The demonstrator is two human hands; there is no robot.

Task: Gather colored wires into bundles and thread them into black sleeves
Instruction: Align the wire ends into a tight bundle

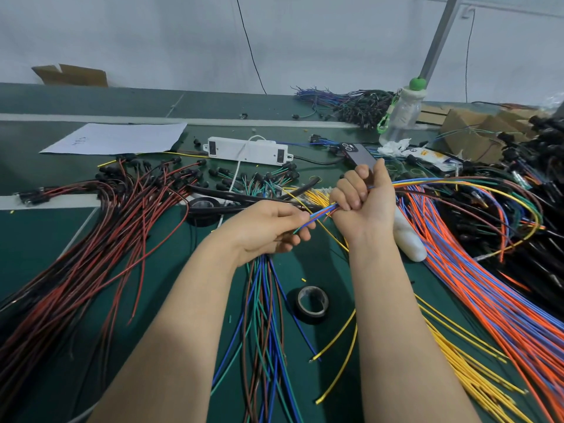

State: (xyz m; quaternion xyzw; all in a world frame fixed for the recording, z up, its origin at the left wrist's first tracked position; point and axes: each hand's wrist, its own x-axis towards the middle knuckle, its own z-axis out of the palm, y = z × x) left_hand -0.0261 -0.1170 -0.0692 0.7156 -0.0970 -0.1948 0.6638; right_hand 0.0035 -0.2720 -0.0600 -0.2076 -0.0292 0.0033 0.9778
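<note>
My right hand (363,198) grips a bundle of colored wires (442,182) in its fist; blue, orange, yellow and green strands arc from it to the right. My left hand (268,228) pinches the short ends of the same bundle where they stick out below the right fist. Black sleeves (241,195) lie on the green table just beyond my hands, next to a roll of black tape (203,206). Loose blue, green and brown wires (265,331) lie under my left wrist.
Red and black wires (91,248) spread at the left, orange and blue ones (488,294) at the right, yellow ones (464,367) at the lower right. A second tape roll (312,303) sits between my forearms. A white box (248,150), a phone (360,154) and a bottle (403,114) stand behind.
</note>
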